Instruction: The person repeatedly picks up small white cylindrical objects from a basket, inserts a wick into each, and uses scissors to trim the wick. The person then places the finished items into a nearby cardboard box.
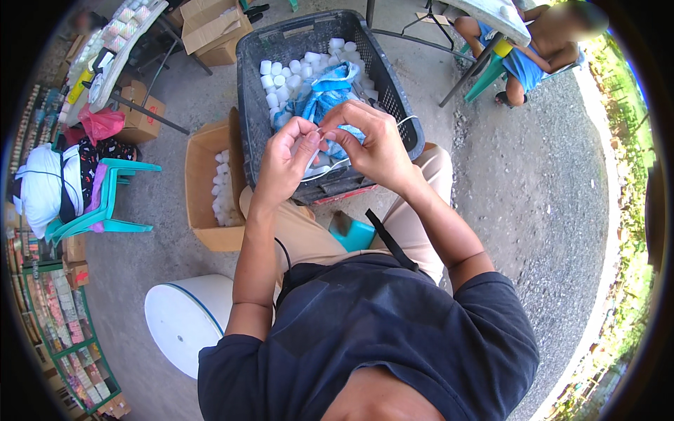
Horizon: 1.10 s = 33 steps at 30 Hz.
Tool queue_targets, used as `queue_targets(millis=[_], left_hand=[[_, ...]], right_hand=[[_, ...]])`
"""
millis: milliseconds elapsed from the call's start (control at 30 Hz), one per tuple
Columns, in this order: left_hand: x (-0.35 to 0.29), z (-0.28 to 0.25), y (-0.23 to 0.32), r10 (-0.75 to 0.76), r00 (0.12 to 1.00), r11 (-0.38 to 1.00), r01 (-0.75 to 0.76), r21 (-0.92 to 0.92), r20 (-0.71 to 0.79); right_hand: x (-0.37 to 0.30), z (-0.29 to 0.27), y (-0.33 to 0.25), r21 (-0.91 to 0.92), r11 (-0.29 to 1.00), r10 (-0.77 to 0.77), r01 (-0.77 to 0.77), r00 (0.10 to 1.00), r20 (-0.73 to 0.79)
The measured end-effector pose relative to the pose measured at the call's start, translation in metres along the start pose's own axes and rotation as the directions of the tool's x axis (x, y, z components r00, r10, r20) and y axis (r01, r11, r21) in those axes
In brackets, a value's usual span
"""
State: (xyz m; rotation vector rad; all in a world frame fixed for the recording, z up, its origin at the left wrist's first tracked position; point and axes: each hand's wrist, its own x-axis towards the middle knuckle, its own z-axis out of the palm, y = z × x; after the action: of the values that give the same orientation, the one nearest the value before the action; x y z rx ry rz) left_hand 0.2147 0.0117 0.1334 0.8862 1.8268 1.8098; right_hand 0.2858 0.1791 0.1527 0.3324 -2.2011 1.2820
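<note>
Over the black crate [250,130], my left hand [284,163] and my right hand [375,144] meet fingertip to fingertip. Both pinch a thin white cord [333,168], which loops below my fingers and reappears to the right near the crate's rim. My fingers partly cover the pinched spot. Under my hands a crumpled blue and white plastic bag [327,90] lies in the crate. Many small white cylinders [281,81], like caps or little jars, fill the space around it.
An open cardboard box [200,175] with more white pieces stands left of the crate. Nearby are a white round container [186,326], a green plastic chair [109,193] with bags, and a loaded table [133,49]. At the far right a person [540,49] sits by another table [491,17].
</note>
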Motion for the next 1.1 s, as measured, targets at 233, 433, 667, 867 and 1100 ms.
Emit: queue_targets(millis=[233,433,667,867,1100], left_hand=[[0.002,0.007,-0.002,0.414,0.899,0.844,-0.322,0.428,-0.14],[0.002,0.022,-0.002,0.555,0.798,0.792,-0.42,0.443,-0.234],[0.003,0.028,-0.005,0.581,0.744,0.792,-0.422,0.441,-0.332],[0.006,0.029,-0.006,0.256,0.908,0.946,-0.306,-0.107,-0.331],[0.005,0.037,-0.013,0.212,0.89,0.898,-0.341,-0.279,-0.403]], right_hand=[[-0.007,0.015,0.003,0.497,0.817,0.341,-0.293,0.94,-0.006],[-0.012,0.023,0.0,0.564,0.74,0.462,-0.365,0.886,-0.032],[-0.015,0.032,-0.008,0.518,0.811,0.382,-0.271,0.916,-0.119],[-0.018,0.034,-0.002,0.51,0.809,0.411,-0.293,0.901,-0.135],[-0.018,0.032,-0.001,0.75,0.548,0.549,-0.37,0.835,0.01]])
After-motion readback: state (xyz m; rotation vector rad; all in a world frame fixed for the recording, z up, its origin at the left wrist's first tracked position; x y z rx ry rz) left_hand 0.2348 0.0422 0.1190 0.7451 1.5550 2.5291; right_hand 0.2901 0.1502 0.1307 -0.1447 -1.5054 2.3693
